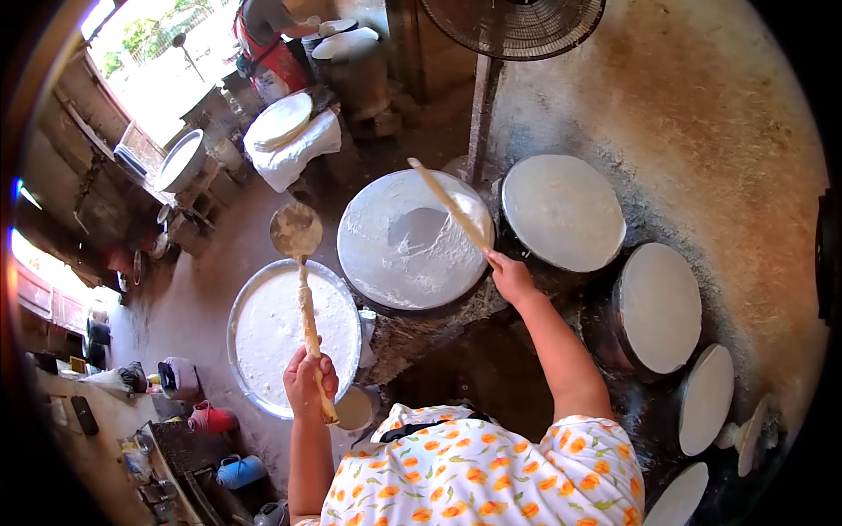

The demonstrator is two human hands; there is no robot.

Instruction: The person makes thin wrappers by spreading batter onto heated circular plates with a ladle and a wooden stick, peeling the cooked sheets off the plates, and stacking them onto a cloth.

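My left hand (310,383) is closed around the wooden handle of a long ladle (296,231), whose batter-smeared bowl hangs beyond the far rim of a wide basin (235,364) of white, bubbly batter (294,337). In my right hand (510,277) is a long, thin wooden stick (449,205), gripped at its near end. The stick reaches across a large round cooking surface (373,272). White residue is streaked over that surface, with a thicker white patch (471,210) beside the stick and a bare grey patch in the middle.
Several round, pale-topped drums (564,213) curve along the wall on the right. A fan (517,26) stands at the top. Behind, a person in a red apron (279,66) works near a stack of white rounds (282,120). A small bucket (358,409) sits beside the basin.
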